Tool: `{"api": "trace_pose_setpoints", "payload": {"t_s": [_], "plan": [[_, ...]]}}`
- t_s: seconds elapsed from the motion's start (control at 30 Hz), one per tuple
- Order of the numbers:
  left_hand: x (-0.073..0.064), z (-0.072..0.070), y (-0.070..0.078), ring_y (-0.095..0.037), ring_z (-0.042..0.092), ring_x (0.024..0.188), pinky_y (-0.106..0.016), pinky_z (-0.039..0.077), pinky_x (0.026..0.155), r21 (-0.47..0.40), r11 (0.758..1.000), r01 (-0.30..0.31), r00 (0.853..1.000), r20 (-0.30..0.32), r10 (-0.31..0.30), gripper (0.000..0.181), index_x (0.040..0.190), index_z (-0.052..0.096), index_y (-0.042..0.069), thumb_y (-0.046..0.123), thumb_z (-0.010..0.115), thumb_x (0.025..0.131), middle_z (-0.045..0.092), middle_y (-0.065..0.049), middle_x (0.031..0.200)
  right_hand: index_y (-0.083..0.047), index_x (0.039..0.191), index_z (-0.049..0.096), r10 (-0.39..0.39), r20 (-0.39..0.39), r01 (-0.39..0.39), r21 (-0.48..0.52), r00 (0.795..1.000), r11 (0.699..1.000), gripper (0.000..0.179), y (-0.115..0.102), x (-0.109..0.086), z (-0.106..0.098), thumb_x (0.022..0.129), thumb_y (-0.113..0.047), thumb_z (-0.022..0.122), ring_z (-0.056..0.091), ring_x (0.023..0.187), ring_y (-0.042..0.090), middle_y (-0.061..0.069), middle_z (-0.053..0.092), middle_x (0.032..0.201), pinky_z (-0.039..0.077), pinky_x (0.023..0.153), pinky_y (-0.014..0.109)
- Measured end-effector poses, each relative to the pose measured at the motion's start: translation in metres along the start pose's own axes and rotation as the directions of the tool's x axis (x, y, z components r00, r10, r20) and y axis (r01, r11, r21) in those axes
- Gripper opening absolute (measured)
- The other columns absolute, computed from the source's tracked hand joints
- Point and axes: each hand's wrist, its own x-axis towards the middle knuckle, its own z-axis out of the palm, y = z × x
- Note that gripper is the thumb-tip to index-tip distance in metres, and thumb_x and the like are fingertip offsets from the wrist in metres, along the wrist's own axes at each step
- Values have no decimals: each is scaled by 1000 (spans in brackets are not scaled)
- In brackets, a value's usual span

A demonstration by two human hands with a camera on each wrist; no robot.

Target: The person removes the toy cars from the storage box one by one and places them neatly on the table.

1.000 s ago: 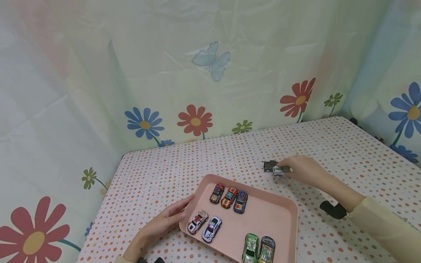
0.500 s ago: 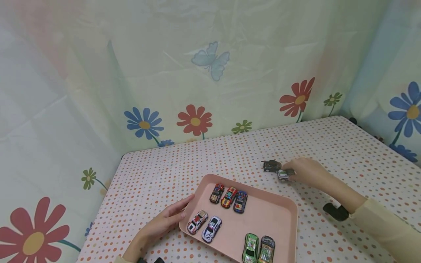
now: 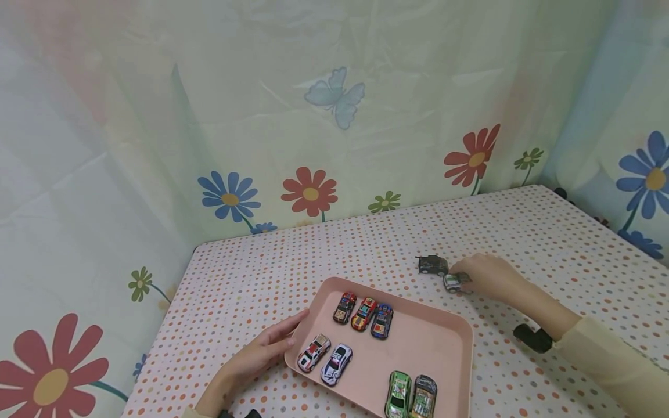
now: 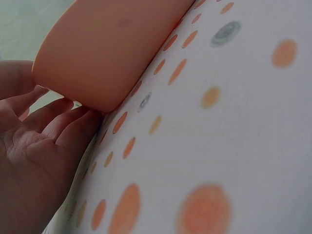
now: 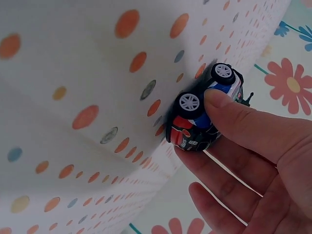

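Observation:
My right hand [image 3: 486, 276] pinches a small toy car [image 3: 453, 283], thumb on one side and fingers on the other. In the right wrist view this toy car [image 5: 204, 107] has black tires with white wheels and blue, red and black sides. It sits at the tabletop, just beside a dark toy vehicle [image 3: 432, 265] with a thin rod sticking out. My left hand [image 3: 258, 351] rests against the left end of the pink tray [image 3: 428, 348]. The left wrist view shows its fingers [image 4: 63, 114] touching the tray's outer corner [image 4: 92, 78].
Inside the tray, three toy cars [image 3: 363, 314] stand at the back, a red-white car [image 3: 314, 353] and a white-purple car [image 3: 337, 364] at the left. A green car [image 3: 399, 395] and a dark car [image 3: 424, 396] are at the front. A dotted cloth [image 3: 251, 278] covers the table.
My right hand has moved the toy car a little right and toward me, away from the front of the dark vehicle, which stays put. The left hand and tray have not moved.

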Motion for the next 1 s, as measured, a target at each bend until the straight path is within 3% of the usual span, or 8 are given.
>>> {"api": "trace_pose_setpoints", "payload": {"t_s": [0.47,0.83,1.0], "plan": [[0,0,1,-29,18,137,-38,27,105,-1,1000,4,1000,-6,-4,52,149,26,14,17,44,100,13,-8,154,0,98,69,22,70,-23,5,997,1000,25,-2,3,-2,74,-5,75,61,90,36,16,66,95,50,72,50],[0,0,-1,-28,20,136,-37,29,104,-5,1000,0,1000,4,0,53,149,26,14,17,44,100,12,-9,154,3,109,66,35,44,-37,42,998,998,37,-2,-1,-5,76,-9,76,60,94,39,19,65,100,50,74,50],[-1,0,0,-28,18,136,-37,28,105,4,1000,-4,1000,-2,4,53,149,26,14,17,44,100,12,-9,154,3,115,63,-30,-23,32,84,999,996,43,-15,-5,-20,77,-11,76,59,98,39,22,64,106,50,76,50]]}}
